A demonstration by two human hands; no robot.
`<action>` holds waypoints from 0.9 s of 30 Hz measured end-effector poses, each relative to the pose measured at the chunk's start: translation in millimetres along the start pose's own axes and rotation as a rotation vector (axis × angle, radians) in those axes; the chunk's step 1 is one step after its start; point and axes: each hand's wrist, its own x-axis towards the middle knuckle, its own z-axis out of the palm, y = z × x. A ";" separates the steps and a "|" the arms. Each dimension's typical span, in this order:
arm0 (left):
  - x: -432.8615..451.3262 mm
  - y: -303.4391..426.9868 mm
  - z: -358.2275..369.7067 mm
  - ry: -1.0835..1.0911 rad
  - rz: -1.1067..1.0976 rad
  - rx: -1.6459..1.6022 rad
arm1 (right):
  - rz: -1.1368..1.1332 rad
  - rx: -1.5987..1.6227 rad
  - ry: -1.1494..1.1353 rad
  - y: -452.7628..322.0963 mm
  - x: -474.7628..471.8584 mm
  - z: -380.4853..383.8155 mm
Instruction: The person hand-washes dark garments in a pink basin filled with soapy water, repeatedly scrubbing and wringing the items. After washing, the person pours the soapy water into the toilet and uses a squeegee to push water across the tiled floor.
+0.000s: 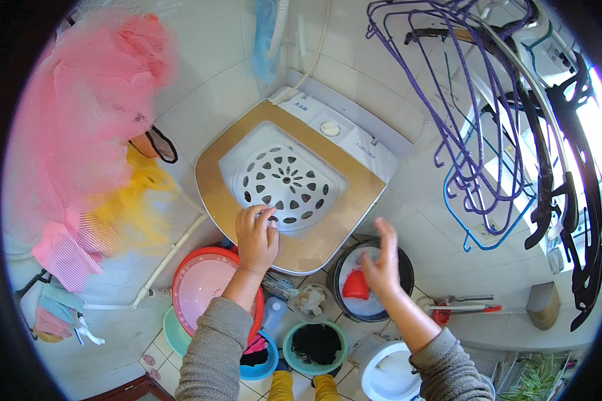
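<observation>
The washing machine's gold-rimmed lid (366, 188) is closed, with a white perforated cover (287, 180) visible through its clear window. Over the lid's near left part is my left hand (257, 238), fingers bent and nothing seen in them; whether they touch the lid cannot be told. My right hand (384, 260) hovers with spread, empty fingers to the right of the machine, above a black bucket (409, 273) of sudsy water. A red plastic scoop or cup (355, 284) lies in the suds. At the back, the control panel (343, 133) bears a round white knob (330, 128).
Red and pink basins (195, 295) stand at left. Near my feet are a green basin (291, 361) with dark cloth, a blue basin (268, 368) and a white bucket (389, 371). Purple hangers (461, 100) hang at upper right, pink mesh fabric (90, 115) at left.
</observation>
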 end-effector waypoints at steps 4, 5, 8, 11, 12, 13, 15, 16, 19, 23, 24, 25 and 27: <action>2.6 -8.3 -0.2 0.069 -0.081 0.104 | -0.109 -0.017 -0.109 -28.0 8.5 50.3; 1.1 -10.0 1.4 0.072 -0.101 0.082 | -0.138 -0.043 -0.116 -31.8 14.2 60.5; 2.5 -5.5 9.4 0.062 -0.148 0.049 | -0.179 -0.176 -0.047 -24.2 31.9 86.7; 1.3 -8.9 5.5 0.044 -0.150 0.042 | -0.146 -0.279 0.037 -36.4 38.7 104.9; 1.2 -9.7 4.7 0.035 -0.155 0.053 | -0.139 -0.272 0.023 -36.3 45.3 106.5; -0.1 -10.2 2.8 0.026 -0.160 0.064 | -0.133 -0.264 0.009 -34.4 54.5 106.1; 2.2 -9.5 3.1 0.017 -0.176 0.073 | -0.120 -0.254 0.005 -21.6 82.2 105.7; 3.4 -5.1 5.6 0.010 -0.186 0.062 | -0.104 -0.259 0.015 -5.0 104.2 105.6; 1.5 -12.3 2.4 -0.004 -0.221 0.053 | -0.206 -0.368 0.026 27.3 167.5 110.4; 3.5 -4.9 5.7 -0.030 -0.226 0.051 | -0.211 -0.438 0.085 60.4 231.4 105.9; 3.6 -3.7 9.0 -0.033 -0.225 0.053 | -0.202 -0.459 0.073 67.6 244.9 105.6; 4.2 -4.2 7.2 -0.034 -0.224 0.065 | -0.196 -0.470 0.060 67.1 257.1 110.7; 5.8 -5.5 3.4 -0.046 -0.231 0.051 | -0.095 -0.530 -0.014 63.0 280.0 119.4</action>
